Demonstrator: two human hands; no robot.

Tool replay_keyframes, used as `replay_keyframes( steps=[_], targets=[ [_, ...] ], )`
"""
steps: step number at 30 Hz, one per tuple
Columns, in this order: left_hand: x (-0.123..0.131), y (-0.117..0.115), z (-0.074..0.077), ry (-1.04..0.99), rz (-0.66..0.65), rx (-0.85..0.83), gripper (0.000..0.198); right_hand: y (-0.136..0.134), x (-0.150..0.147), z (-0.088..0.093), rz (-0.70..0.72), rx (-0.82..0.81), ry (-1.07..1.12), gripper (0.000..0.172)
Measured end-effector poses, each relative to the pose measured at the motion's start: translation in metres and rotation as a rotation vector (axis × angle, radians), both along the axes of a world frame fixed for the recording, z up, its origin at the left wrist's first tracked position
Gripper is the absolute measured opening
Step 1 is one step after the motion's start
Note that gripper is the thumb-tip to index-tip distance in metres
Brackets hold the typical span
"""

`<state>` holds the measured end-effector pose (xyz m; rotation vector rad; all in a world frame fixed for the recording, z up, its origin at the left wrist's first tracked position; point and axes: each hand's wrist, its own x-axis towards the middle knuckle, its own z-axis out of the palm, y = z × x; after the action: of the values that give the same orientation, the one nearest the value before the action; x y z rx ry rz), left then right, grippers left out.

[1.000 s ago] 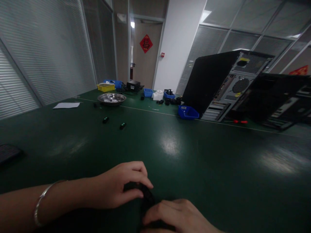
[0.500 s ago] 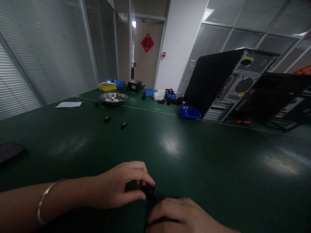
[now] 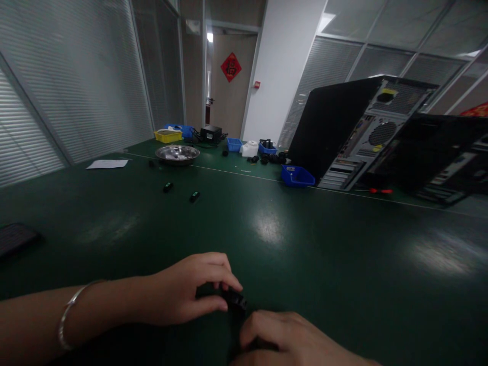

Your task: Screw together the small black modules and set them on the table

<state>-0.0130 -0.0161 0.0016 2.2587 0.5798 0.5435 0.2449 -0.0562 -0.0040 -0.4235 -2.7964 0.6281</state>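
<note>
My left hand (image 3: 202, 287), with a silver bangle (image 3: 66, 320) on its wrist, pinches a small black part (image 3: 237, 300) between thumb and fingers, low over the green table. The part looks like dark moulded plastic; its kind is too dim to tell. Close beside it on the right is my right hand (image 3: 284, 338), fingers curled toward the part, at the bottom edge of the view. Its fingertips are hidden, so what they hold does not show. Farther off on the table lie two small black pieces with green faces, one left (image 3: 168, 187) and one right (image 3: 194, 196).
A steel bowl (image 3: 177, 154) and white paper (image 3: 107, 163) lie at the far left of the green table (image 3: 328, 244). A blue bin (image 3: 298, 176) stands by a tilted computer tower (image 3: 351, 127). A dark keyboard-like object (image 3: 17, 239) sits at the left edge.
My right hand has shifted slightly to the right, away from the black part. My left hand stays nearly still with the part in its fingers.
</note>
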Motion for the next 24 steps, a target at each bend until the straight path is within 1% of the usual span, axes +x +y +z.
replay_keyframes(
  steps=[3,7,11,16,19,22,24],
  targets=[
    [-0.0001,0.0,-0.0006,0.004,0.007,0.004,0.032,0.0005,0.0001,-0.001,-0.02,-0.03,0.006,0.028],
    [0.0001,-0.0009,0.0,-0.01,-0.01,0.032,0.033,0.0027,0.0011,-0.0041,-0.021,-0.114,0.049,0.03],
    [0.0004,-0.0018,0.0011,0.011,-0.026,0.058,0.031,0.0046,0.0021,-0.0046,-0.036,-0.195,0.051,0.021],
    [0.0005,-0.0021,0.0033,0.012,-0.036,0.059,0.029,0.0053,0.0027,-0.0058,-0.076,-0.211,-0.005,0.02],
    [0.0013,-0.0026,0.0048,0.01,-0.032,0.059,0.028,0.0051,0.0029,-0.0056,-0.087,-0.273,-0.004,0.016],
    [0.0027,-0.0035,0.0055,0.005,-0.035,0.07,0.027,0.0048,0.0018,-0.0034,-0.124,-0.354,0.085,0.021],
    [0.0035,-0.0044,0.0053,0.015,-0.045,0.076,0.029,0.0043,-0.0002,-0.0023,-0.207,-0.376,0.2,0.026]
  ],
)
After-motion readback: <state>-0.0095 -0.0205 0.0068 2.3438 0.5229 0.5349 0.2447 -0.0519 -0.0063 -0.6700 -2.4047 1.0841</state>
